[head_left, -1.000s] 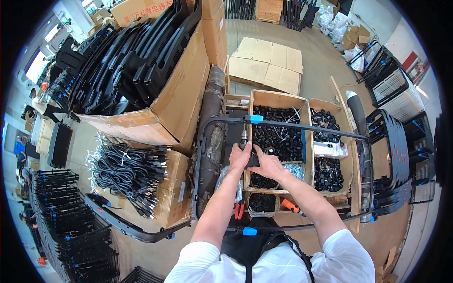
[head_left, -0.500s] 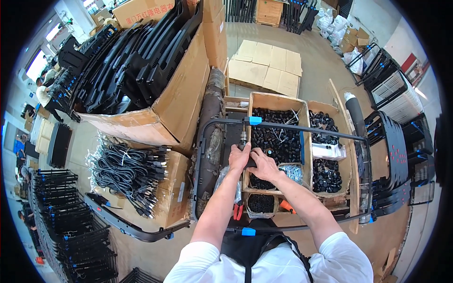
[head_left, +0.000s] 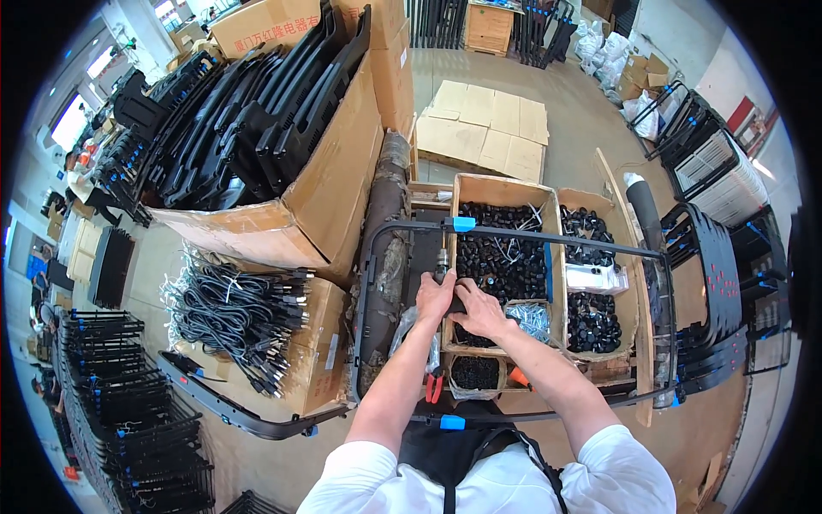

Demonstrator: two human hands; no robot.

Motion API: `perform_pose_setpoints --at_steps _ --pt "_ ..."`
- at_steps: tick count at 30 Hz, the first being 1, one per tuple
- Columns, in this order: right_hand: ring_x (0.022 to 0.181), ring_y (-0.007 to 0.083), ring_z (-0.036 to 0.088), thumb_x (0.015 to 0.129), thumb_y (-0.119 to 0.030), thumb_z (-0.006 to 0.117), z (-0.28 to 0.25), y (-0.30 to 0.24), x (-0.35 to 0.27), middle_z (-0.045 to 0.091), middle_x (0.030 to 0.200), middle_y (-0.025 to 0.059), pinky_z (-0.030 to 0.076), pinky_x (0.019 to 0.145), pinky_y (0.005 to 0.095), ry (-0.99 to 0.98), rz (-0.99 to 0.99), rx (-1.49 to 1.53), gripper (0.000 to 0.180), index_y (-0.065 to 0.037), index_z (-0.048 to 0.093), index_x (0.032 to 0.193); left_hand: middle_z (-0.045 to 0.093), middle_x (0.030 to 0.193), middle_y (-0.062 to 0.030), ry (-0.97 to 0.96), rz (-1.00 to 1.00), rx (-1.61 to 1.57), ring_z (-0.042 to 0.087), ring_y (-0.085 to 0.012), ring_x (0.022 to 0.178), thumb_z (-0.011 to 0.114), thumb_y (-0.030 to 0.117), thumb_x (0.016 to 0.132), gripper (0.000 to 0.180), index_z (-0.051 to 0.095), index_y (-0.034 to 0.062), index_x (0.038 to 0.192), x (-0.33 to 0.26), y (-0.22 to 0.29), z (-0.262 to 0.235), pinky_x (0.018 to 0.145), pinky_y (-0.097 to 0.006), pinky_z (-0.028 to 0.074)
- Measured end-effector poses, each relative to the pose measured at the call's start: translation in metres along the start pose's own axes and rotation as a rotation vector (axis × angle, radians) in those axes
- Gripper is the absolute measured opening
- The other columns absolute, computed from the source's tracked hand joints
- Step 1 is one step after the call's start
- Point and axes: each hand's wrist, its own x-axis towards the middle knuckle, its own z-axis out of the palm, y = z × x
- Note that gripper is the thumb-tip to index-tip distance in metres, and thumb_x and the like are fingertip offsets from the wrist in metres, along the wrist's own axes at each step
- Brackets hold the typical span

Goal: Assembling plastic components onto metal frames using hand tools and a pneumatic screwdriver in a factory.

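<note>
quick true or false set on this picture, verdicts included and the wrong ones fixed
1. The left hand and right hand are both on the drill-like tool. True.
2. The drill-like tool points back at the person's chest. False: it points away, toward the far bar of the black frame.
3. The bundled black cables lie right of the hands. False: they lie left, on a cardboard box.
4. The red-handled tool is nearer the person than the hands are. True.
</note>
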Motion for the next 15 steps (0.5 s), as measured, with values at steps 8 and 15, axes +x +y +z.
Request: perform_pose_setpoints --at_steps 8,15 --pt "0.115 0.0398 0.065 0.081 -0.029 0.082 -0.003 -0.007 -0.019 0.06 0.129 0.019 0.057 0.091 0.0504 0.02 0.027 -0.095 0.064 -0.003 0.054 0.133 0.068 0.123 -0.027 0.099 0.095 0.109 0.066 -0.0458 0.117 0.068 0.064 0.09 0.075 0.063 -0.0046 0.12 -0.011 -0.011 0.007 0.1 -0.052 0.052" --pt "0.104 0.044 0.069 0.078 -0.028 0.082 -0.015 0.017 -0.034 0.07 0.114 0.0237 0.058 0.089 0.0518 0.101 0.077 -0.054 0.067 -0.002 0.051 0.133 0.071 0.117 -0.0278 0.056 0.244 0.342 0.069 -0.0456 0.11 0.073 0.057 0.088 0.064 0.066 -0.003 0.108 -0.032 0.026 0.009 0.095 -0.053 0.055"
